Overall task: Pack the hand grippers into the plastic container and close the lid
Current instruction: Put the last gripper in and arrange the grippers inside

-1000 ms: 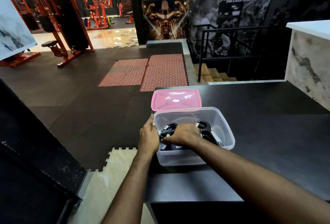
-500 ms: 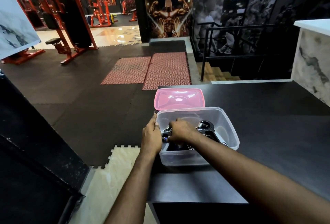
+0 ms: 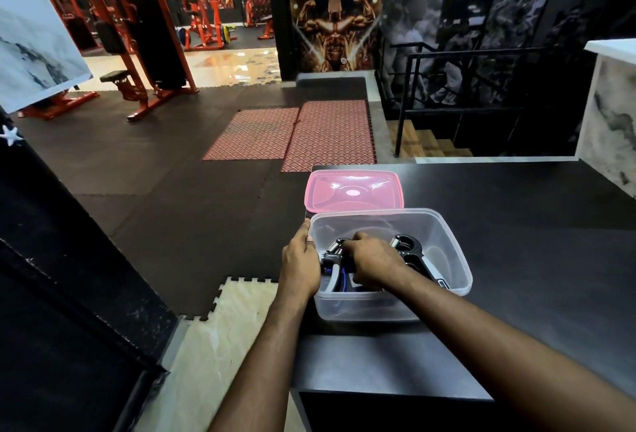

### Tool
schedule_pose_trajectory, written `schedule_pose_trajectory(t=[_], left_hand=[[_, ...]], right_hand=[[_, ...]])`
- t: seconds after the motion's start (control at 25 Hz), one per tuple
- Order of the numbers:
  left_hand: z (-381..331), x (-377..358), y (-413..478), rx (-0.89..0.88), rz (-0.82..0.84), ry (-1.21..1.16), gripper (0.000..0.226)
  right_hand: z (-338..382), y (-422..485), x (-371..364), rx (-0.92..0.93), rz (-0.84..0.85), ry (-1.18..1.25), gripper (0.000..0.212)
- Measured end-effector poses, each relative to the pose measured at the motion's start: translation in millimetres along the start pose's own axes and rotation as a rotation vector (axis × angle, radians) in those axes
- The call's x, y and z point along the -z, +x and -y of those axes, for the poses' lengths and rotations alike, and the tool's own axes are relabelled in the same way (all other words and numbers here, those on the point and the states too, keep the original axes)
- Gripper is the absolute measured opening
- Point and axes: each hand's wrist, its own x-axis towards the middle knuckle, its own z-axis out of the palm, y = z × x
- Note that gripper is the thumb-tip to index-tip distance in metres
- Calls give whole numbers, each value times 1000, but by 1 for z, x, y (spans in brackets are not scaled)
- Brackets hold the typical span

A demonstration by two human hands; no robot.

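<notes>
A clear plastic container (image 3: 451, 252) stands open on the black table, near its left edge. Black hand grippers lie inside it: one (image 3: 409, 249) shows at the right with its spring up, another (image 3: 332, 252) at the left under my fingers. My right hand (image 3: 373, 261) reaches down into the container and is closed over the left hand gripper. My left hand (image 3: 299, 264) clasps the container's left wall from outside. The pink lid (image 3: 354, 191) lies flat on the table just behind the container.
The black table (image 3: 516, 225) stretches right and back from the container. A marble-look counter (image 3: 609, 115) rises at the far right. Left of the table the floor drops away to dark mats and a pale foam tile (image 3: 220, 321). Red gym machines stand far back.
My right hand has shifted slightly left inside the container, over the left hand gripper. My left hand has stayed on the container's wall.
</notes>
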Motion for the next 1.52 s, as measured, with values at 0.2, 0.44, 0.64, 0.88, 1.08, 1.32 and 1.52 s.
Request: schedule_pose_trajectory(t=[0.2,0.44,0.64,0.88,1.08,1.32,1.52], left_hand=[[0,-1,1,-6,-3,12,48],[4,-1,2,6,4,15,47],[4,-3,2,-2,-4,20,46],[1,-1,1,5,0,31,45],[0,-1,0,-2,2,52,45],[2,-1,2,-20,-4,97,45],[0,2,0,-23,3,130,45]], right_hand=[[5,2,0,-22,-17,-73,45],[11,18,2,-52,-22,-105,35],[14,19,-1,-57,-38,-94,34],[4,13,13,-44,46,69,42],[-49,-12,37,-268,-80,17,49],[-66,-18,21,-403,91,63,82],[-61,-21,18,-409,92,117,84]])
